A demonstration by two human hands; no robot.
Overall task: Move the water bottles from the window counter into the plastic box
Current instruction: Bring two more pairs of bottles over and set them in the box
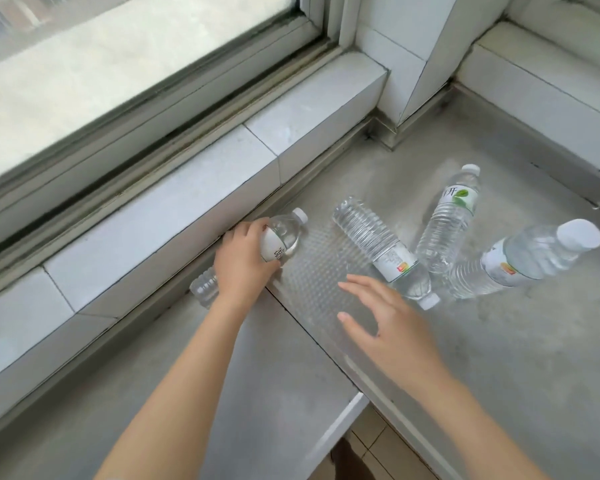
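Left hand [244, 261] grip wraps a lying bottle [280, 239] at mid-body; right hand [388, 327] fingers spread, just short of second bottle [383, 249] on counter [499, 341].

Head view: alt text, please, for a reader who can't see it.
A left hand grips a water bottle on a grey window counter, while the open right hand reaches toward three more bottles lying nearby. No plastic box is in view.

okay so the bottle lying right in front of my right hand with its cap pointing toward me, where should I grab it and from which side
Grip that bottle around its ribbed middle, just beyond the label, coming down from above with the right hand. It lies flat on the counter, so the round body is exposed on top. The ribs probably give better purchase than the tapered neck near the cap.
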